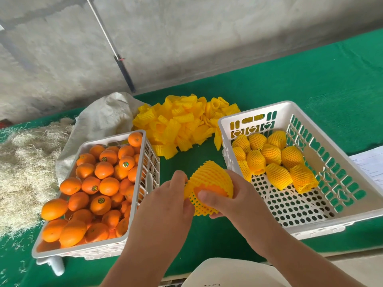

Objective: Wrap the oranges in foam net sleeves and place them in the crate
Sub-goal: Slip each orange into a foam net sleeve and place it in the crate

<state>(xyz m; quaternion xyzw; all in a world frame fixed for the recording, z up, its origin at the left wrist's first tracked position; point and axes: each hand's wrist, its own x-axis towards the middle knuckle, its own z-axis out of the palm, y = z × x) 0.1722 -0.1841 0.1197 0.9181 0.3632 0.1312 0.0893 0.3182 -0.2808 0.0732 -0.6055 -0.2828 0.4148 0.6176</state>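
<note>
Both forearms reach in from the bottom edge and meet over the green surface (207,241). Left hand (165,201): fingers curled, pinching the near-left edge of a yellow foam net sleeve (209,177). Right hand (232,197): fingers and thumb wrapped round the same sleeve from the right, thumb lying across its open mouth. Inside the sleeve, an orange (213,190), only partly covered; bare peel shows at the near opening. The bundle is held above the surface, between the two crates.

Left crate (138,175), white plastic: heaped with bare oranges (103,183), several with small round stickers.

Right crate (339,216), white, perforated floor: about ten wrapped oranges (271,154) clustered in its far-left part; near part of the floor bare.

Behind the gap between crates: loose pile of empty sleeves (182,123), touching the right crate's far-left corner. Far left: pale straw-like fibre (27,162) and a white sack (103,119) behind the left crate. Paper sheet (371,164) at the right edge.
</note>
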